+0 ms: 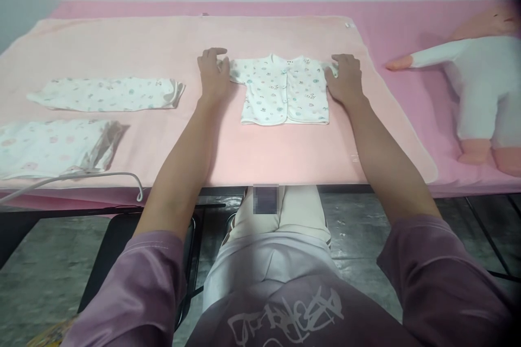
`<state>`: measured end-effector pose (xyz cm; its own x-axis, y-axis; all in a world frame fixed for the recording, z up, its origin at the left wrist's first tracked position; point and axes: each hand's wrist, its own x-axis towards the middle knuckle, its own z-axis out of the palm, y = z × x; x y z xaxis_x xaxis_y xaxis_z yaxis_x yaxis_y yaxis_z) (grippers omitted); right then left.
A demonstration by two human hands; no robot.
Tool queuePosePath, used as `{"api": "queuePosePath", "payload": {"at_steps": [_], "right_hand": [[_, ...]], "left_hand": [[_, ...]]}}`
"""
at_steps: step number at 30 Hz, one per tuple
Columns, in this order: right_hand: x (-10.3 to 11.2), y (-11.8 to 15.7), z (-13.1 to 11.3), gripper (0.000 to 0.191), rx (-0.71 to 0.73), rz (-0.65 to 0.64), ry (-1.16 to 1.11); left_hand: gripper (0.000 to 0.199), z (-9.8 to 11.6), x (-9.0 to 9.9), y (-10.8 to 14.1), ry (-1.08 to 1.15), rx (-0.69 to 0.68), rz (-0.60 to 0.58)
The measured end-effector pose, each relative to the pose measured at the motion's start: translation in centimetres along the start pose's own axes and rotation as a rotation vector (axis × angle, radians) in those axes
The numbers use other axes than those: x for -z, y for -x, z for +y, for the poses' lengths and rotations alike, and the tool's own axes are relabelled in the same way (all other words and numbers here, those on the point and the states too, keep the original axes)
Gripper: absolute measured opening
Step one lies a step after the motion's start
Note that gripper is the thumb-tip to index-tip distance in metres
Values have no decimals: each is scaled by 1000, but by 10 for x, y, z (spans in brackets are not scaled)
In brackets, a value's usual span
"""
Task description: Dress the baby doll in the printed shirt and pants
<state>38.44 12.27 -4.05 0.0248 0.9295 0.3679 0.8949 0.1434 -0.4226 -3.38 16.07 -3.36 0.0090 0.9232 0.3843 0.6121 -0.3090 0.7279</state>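
Observation:
A small white baby shirt with a coloured print and a buttoned front lies flat, its sleeves spread to both sides. My left hand is at the end of the left sleeve, thumb and curled fingers closed around the cuff. At the opposite cuff, my right hand holds the other sleeve in the same way. Both hands partly hide the sleeve ends. Beneath the shirt is a pale pink mat.
To the left lie a folded printed garment and a folded printed cloth bundle. A white cable curves along the front edge. A doll in white clothing lies at the right on the darker pink cover. A black chair stands below.

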Motion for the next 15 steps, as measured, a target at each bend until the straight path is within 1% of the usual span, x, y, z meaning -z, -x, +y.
{"api": "queuePosePath", "payload": {"at_steps": [2,3,6,7,9,11,13,15], "right_hand": [[-1,-1,10,74,-65,20,20],[0,0,11,73,-92,37,26],[4,1,5,69,-232,75,89],[6,1,1,66,-289,54,143],[11,1,-7,62,-373,-19,278],[14,-1,-11,56,-404,-53,351],[14,-3,-12,45,-432,-3,324],[11,-6,-8,36,-423,73,235]], "left_hand": [[94,-3,3,-2,72,34,-20],[94,-4,4,-3,89,74,-38],[106,-8,2,-5,37,187,-34],[108,-9,2,-6,4,188,-24],[107,-10,1,-6,-35,134,-20],[102,-7,2,-5,-38,95,3],[99,-1,3,-3,-27,84,36],[94,7,5,-2,11,51,22]]}}
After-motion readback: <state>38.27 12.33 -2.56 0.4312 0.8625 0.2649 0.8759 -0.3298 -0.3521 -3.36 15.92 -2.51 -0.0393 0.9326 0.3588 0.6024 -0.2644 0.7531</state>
